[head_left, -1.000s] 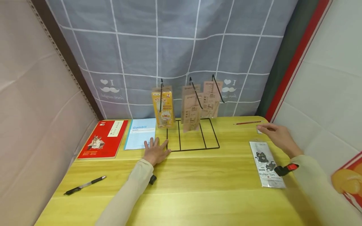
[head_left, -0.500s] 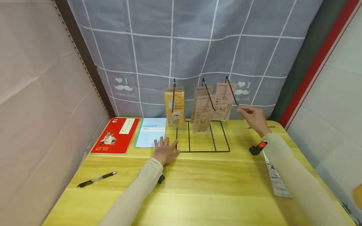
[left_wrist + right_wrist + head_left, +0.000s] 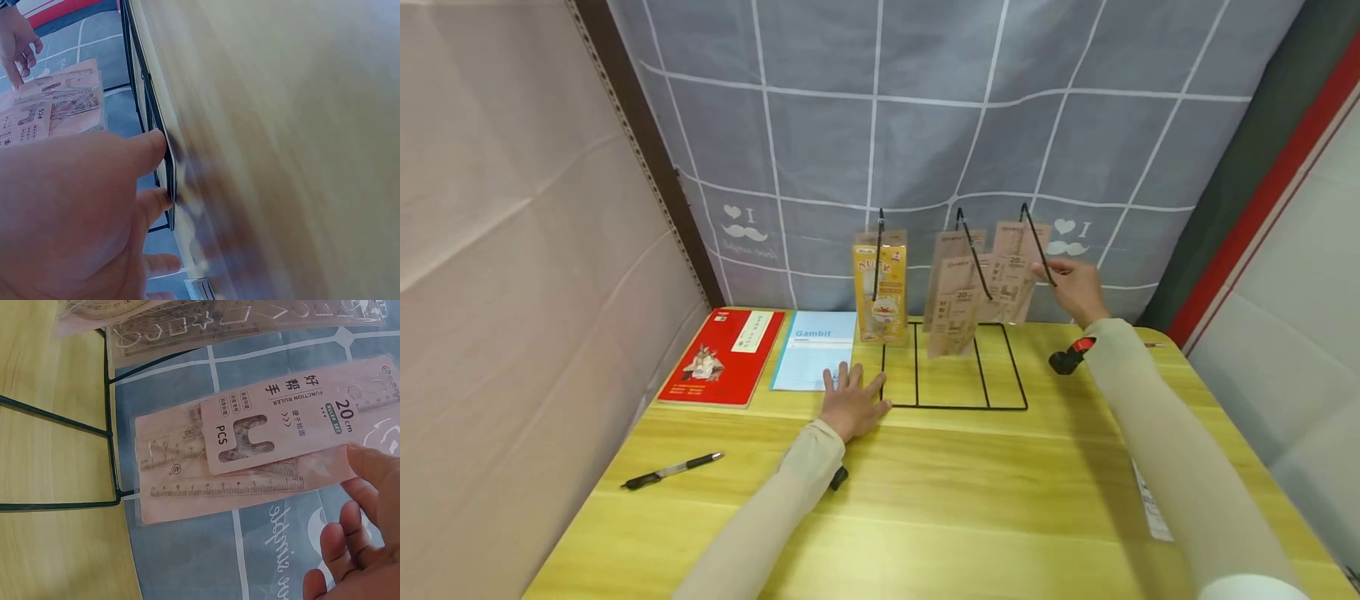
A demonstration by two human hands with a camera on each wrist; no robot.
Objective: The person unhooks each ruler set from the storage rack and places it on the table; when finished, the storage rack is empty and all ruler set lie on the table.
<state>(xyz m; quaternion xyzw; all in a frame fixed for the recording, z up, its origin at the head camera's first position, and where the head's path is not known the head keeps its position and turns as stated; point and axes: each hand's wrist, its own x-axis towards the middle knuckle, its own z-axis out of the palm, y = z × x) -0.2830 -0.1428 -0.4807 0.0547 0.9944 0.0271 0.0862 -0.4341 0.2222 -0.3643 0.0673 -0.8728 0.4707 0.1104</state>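
My left hand rests with spread fingers on the table at the left front corner of the black wire rack; in the left wrist view, fingertips of that hand touch the wire. At the rightmost hook, my right hand is at the right edge of a pink ruler pack. The right wrist view has the thumb of this hand on the edge of the pack and the index finger behind it, pinching it. Other pink packs hang from the middle hook, a yellow pack from the left one.
A red book and a light blue Gambit notebook lie left of the rack. Nearer the front left is a black pen. A white ruler pack lies partly under my right forearm, and a pencil shows behind the right sleeve.
My right hand has moved from the table's right side, leftward and up to the rightmost hook, and now pinches the pack there. My left hand has stayed by the rack; the head view has shifted right.
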